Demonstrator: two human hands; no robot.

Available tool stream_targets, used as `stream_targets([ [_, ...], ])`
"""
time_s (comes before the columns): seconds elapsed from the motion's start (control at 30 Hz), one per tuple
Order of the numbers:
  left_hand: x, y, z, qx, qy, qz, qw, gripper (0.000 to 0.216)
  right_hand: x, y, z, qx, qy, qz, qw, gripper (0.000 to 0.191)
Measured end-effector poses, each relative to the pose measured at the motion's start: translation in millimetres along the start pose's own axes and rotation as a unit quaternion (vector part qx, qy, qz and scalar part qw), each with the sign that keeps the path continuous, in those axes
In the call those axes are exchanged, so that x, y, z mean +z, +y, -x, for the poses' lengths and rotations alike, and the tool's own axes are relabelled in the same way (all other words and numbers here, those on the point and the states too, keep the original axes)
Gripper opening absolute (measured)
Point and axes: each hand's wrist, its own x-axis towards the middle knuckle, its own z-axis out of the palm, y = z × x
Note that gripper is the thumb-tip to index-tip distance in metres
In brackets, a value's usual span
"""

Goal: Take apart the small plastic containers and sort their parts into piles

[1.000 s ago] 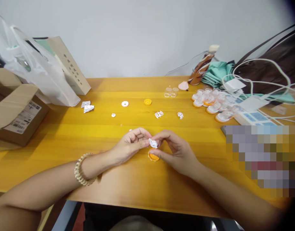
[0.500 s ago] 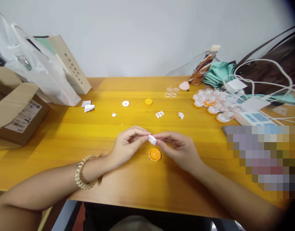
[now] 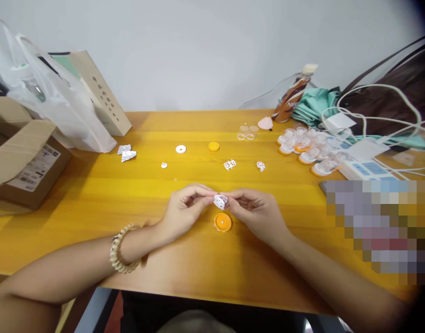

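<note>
A small white plastic lattice piece (image 3: 220, 202) is held just above the desk (image 3: 184, 270), between the two hands. The left hand (image 3: 187, 208) pinches its left edge between thumb and fingertips; the right hand (image 3: 256, 210) pinches its right edge in the same way. Its patterned face is turned to the near side, and a slit-like gap shows toward its upper right. It is too small, and its ends too covered by fingers, to tell its long axis.

Just on the near side of it, a round, shallow orange dish (image 3: 218, 224) with a pale centre lies flat on the desk. Beyond the hands lie a flat white lattice plate (image 3: 230, 165) and, right of it, a smaller white lattice plate (image 3: 260, 165). Farther off are a round yellow disc (image 3: 214, 146) and, to its left, a flat white ring (image 3: 178, 150); a tiny white knobbed part (image 3: 164, 165) lies nearer and left. Two crumpled silver foil scraps (image 3: 129, 156) lie at far left, near a white plastic bag (image 3: 71, 115) and a brown cardboard box (image 3: 42, 189). At far right, clear-topped, orange-based round pieces (image 3: 307, 157) crowd against a white power strip (image 3: 365, 169), near a brown-labelled bottle (image 3: 291, 99).
</note>
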Motion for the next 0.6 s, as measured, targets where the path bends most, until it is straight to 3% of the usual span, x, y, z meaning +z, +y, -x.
stream_targets([
  [0.1, -1.6, -2.6, -2.6, -0.057, -0.008, 0.059, 0.997, 0.008, -0.5, -2.1, -1.3, -0.008, -0.008, -0.013, 1.0, 0.013],
  [0.23, -2.5, -5.2, -5.0, -0.128, -0.034, 0.162, 0.978, 0.011, -1.9, -2.4, 0.1, -0.086, -0.014, 0.041, 0.995, 0.03],
  [0.33, -2.0, -5.5, -4.9, -0.153, -0.045, 0.189, 0.969, 0.012, -2.5, -0.6, 1.0, -0.131, -0.017, 0.088, 0.987, 0.024],
  [0.5, -2.8, -6.3, -2.8, -0.141, -0.08, 0.124, 0.979, 0.018, -4.7, 5.5, -1.9, -0.106, -0.007, 0.086, 0.991, 0.017],
  [0.6, -4.8, -3.6, -0.8, -0.058, -0.116, 0.026, 0.991, 0.035, -6.6, 8.5, -4.5, -0.072, -0.023, 0.062, 0.995, 0.016],
])
